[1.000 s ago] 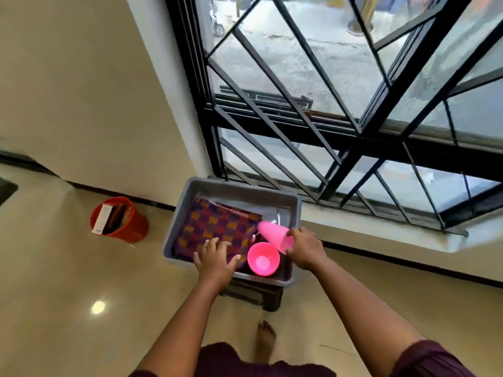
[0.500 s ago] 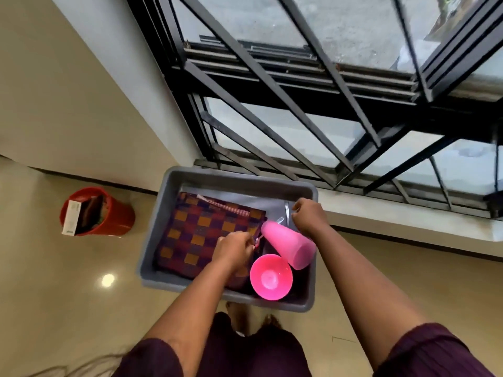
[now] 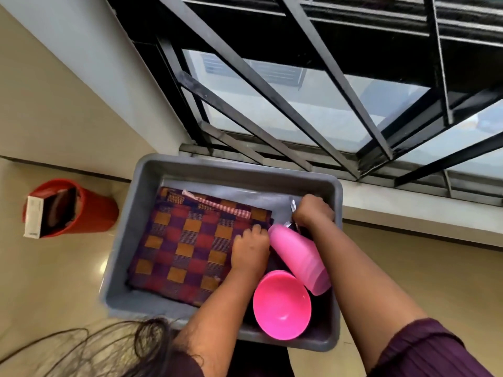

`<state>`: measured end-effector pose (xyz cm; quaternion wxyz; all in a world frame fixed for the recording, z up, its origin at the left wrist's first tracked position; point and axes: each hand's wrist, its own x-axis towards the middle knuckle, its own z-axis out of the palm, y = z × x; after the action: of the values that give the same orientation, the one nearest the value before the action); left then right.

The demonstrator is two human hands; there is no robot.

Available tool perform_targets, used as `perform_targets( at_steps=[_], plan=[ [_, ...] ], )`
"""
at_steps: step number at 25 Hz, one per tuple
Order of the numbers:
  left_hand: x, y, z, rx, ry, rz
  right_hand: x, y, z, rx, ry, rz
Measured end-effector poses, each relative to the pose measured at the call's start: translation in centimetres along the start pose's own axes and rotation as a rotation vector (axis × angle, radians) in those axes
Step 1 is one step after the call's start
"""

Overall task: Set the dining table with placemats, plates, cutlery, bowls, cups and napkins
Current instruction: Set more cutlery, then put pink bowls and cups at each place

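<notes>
Grey plastic tub (image 3: pixel 152 240) is the landmark, seen from above, sitting just below the barred window (image 3: pixel 299 85).

Inside tub, left and centre: folded checked placemats (image 3: pixel 187 248), purple/red/orange, lying flat and filling most of the floor of it. A thin red-and-white striped cloth edge (image 3: pixel 217 204) shows along their far side, toward the window.

Inside tub, right side: pink cup stack (image 3: pixel 299 257) lying on its side, closed end toward the window, open end toward the near wall. Pink bowl (image 3: pixel 281 304) in the near right corner, upright, opening up, just beside the open end of the cups.

Left hand (image 3: pixel 250 251) is in the tub at the right edge of the placemats, fingers curled down against the cloth edge, knuckles up, touching the cup stack's side. Whether it actually pinches the cloth: cannot tell, fingertips hidden.

Right hand (image 3: pixel 313 210) is at the far right of the tub near the wall, fingers curled closed around shiny metal cutlery (image 3: pixel 293 206); only a bit of silver pokes out by the thumb side, type unreadable. Forearm passes over the cups.

Left of the tub, on the tiled floor (image 3: pixel 40 281): red bin (image 3: pixel 95 210) with a white box (image 3: pixel 34 216) standing in it, well apart from the tub.

Dark maroon sleeve (image 3: pixel 424 346) on the right arm, loose hair (image 3: pixel 109 346) at the near edge.
</notes>
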<state>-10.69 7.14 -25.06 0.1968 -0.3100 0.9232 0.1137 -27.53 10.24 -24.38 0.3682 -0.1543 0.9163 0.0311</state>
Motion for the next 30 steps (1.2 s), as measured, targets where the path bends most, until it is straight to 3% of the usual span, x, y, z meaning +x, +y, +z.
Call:
perform_targets(
  at_steps=[6, 10, 14, 19, 24, 30],
  plan=[
    [0.0, -0.1, -1.3, -0.035, -0.035, 0.004, -1.0, -0.4, -0.7, 0.141, -0.096, -0.08],
    [-1.7, -1.2, -3.0, -0.434, 0.045, -0.267, -2.6, 0.3, -2.7, 0.275, -0.029, -0.176],
    [-3.6, -2.7, -6.3, -0.925, 0.1, -0.439, -6.4, 0.7, -5.2, 0.64, -0.007, -0.234],
    [-8.2, -5.1, -12.9, -1.036, 0.14, -0.484, -14.8, -0.7, -8.7, 0.877, -0.058, -0.257],
    [-12.8, -7.9, -17.2, -1.152, 0.138, -0.504, -21.7, -2.5, -10.3, 0.964, -0.131, -0.312],
    [-19.5, -10.9, -19.7, -1.357, 0.17, -0.503, -26.3, -5.6, -11.0, 0.843, -0.229, -0.458]
  ],
)
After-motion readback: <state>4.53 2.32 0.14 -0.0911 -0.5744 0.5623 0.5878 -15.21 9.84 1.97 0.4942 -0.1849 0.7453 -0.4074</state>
